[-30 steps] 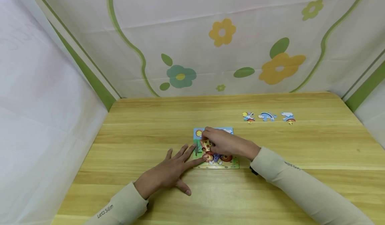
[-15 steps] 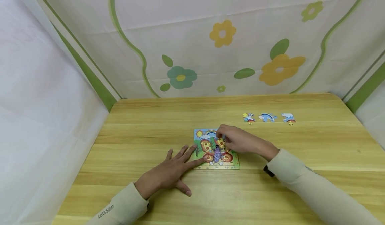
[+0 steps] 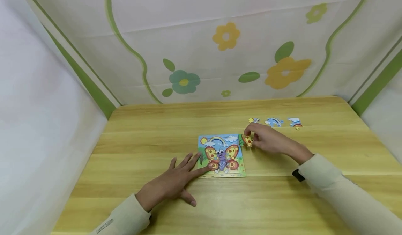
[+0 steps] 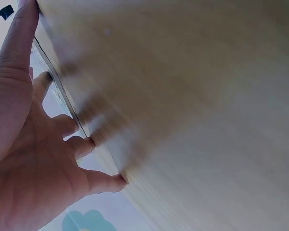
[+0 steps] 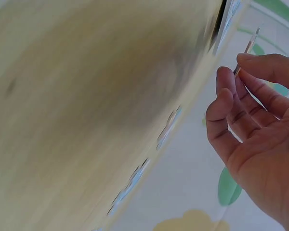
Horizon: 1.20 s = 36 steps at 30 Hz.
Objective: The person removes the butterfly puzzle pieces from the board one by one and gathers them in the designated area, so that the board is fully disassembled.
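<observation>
A square jigsaw puzzle board with a butterfly, sun and rainbow picture lies on the wooden table. My left hand is spread out at the board's left edge, its fingertips touching the board and the table. Just off the board's upper right side, my right hand pinches a jigsaw piece with a yellow, red-spotted wing and a green edge. In the right wrist view this piece shows edge-on between thumb and fingers, raised from the table.
Behind the right hand, three loose jigsaw pieces lie in a row: a sun piece, partly hidden by the hand, a rainbow piece and a cloud piece. A flowered cloth hangs along the table's back edge.
My right hand has moved right, off the board, carrying the jigsaw piece out from over the picture. The left hand has stayed at the board's left edge. The view has shifted slightly.
</observation>
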{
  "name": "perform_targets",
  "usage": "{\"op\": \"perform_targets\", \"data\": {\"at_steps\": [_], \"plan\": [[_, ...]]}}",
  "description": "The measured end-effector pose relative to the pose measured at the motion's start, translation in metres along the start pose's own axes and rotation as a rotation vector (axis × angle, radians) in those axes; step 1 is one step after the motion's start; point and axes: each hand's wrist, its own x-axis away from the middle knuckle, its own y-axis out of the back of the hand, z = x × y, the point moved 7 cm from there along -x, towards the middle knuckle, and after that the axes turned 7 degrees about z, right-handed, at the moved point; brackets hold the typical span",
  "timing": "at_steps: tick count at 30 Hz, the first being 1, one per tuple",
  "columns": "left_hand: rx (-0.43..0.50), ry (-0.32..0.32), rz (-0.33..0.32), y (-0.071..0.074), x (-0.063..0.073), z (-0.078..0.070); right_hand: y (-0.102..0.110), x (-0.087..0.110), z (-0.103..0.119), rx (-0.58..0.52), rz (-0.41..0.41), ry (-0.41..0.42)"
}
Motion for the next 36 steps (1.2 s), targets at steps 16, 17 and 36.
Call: {"op": "perform_targets", "data": {"at_steps": [16, 17, 36], "plan": [[0.009, 0.005, -0.008, 0.000, 0.003, 0.001, 0.011, 0.007, -0.033, -0.023, 0.000, -0.064], [0.009, 0.006, -0.008, -0.001, 0.003, 0.001, 0.010, 0.007, -0.034, -0.025, 0.003, -0.062], [0.013, 0.010, -0.005, -0.001, 0.002, 0.002, 0.010, 0.008, -0.047, -0.032, 0.025, -0.080]]}}
